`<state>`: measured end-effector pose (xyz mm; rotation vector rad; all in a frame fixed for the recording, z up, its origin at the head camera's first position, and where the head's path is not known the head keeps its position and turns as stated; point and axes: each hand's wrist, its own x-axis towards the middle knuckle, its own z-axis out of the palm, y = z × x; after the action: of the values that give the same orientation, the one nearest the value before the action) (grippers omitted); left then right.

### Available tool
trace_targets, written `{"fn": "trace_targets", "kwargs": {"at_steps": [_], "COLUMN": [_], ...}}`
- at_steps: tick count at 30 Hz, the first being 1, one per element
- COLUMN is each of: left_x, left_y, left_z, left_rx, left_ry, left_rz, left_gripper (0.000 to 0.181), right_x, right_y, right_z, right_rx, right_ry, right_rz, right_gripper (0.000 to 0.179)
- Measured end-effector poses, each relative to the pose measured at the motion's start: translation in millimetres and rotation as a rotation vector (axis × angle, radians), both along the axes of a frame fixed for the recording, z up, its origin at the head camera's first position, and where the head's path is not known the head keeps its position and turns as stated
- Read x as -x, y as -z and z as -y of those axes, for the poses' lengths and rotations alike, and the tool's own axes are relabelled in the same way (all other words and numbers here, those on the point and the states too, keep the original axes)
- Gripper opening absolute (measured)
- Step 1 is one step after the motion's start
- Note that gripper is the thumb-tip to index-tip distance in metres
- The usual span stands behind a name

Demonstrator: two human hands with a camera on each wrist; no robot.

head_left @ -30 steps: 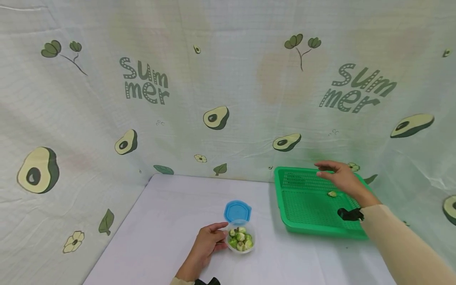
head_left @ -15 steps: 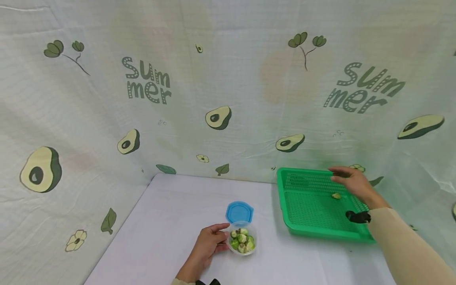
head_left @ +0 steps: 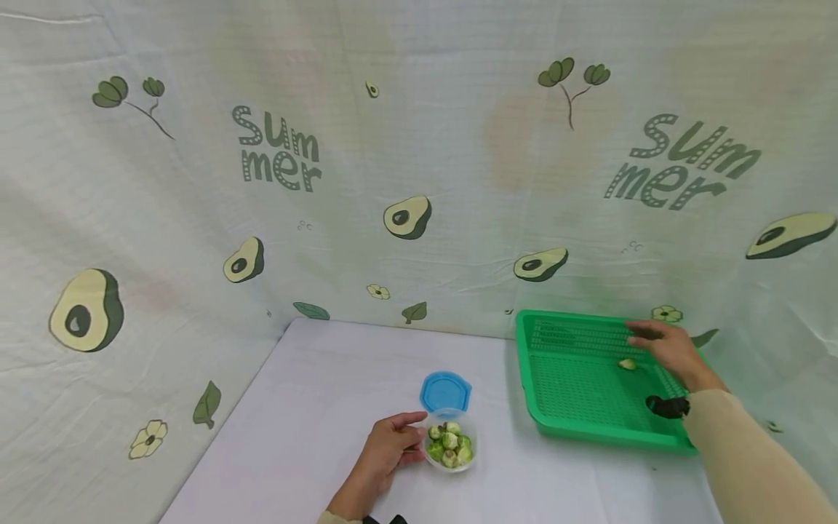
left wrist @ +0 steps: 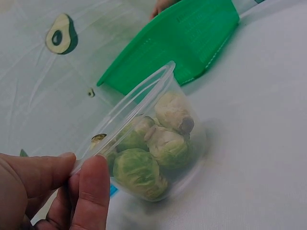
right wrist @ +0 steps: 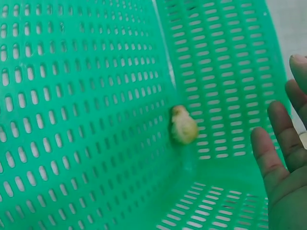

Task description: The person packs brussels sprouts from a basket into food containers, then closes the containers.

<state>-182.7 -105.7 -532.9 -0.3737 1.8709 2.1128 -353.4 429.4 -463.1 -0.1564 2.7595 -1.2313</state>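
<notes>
My left hand (head_left: pixel 389 448) pinches the rim of a clear plastic tub (left wrist: pixel 189 158) between thumb and fingers. Several Brussels sprouts (left wrist: pixel 139 172) lie inside the tub, which stands on the white tabletop. Over the back right of a green slotted basket (head_left: pixel 533 378) hovers my right hand (head_left: pixel 668 351), its fingers spread and holding nothing. Below it, a single Brussels sprout (right wrist: pixel 184 127) rests on the basket floor near the wall, apart from the fingertips (right wrist: pixel 261 139).
A blue lid (head_left: pixel 445 391) lies on the table (head_left: pixel 340 364) just behind the tub. Behind the table hangs a pale curtain (head_left: pixel 458 160) printed with avocados, and the basket's back stands close to it.
My right hand has come down lower toward the basket and the sprout there. My left hand keeps its hold on the tub. The whole head view has shifted slightly.
</notes>
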Motion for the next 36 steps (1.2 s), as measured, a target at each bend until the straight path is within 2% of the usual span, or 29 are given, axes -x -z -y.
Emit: {"fn": "trace_targets", "kwargs": {"at_steps": [5,10,21,25,30,36], "left_x": [-0.1,-0.7,0.1,0.3,1.6,2.1], "left_y": [-0.6,-0.4,-1.0,-0.4,0.4,0.6], "left_z": [-1.1,-2.4,0.0,-0.2,-0.1,-0.1], "left_rx": [0.005,0.004,0.012,0.012,0.012,0.013], "left_ry": [-0.005,-0.011,-0.017,-0.018,-0.017,-0.016], "left_rz": [0.002,0.005,0.016,0.022,0.023,0.025], "left_gripper": [0.038,0.038,0.04,0.04,0.04,0.04], "right_x": [4.5,5.8,9.7,8.5,7.7,6.6], "right_y": [16.3,24.6,27.5,26.8,27.3,27.3], "right_z": [-9,-14,-12,-12,-9,-9], "right_rx": [-0.024,-0.076,-0.198,-0.206,-0.189,-0.208], "right_ry": [-0.015,-0.046,-0.126,-0.143,-0.138,-0.135], "right_rz": [0.052,0.079,0.088,0.1,0.117,0.088], "right_gripper": [0.066,0.058,0.049,0.047,0.053,0.054]}}
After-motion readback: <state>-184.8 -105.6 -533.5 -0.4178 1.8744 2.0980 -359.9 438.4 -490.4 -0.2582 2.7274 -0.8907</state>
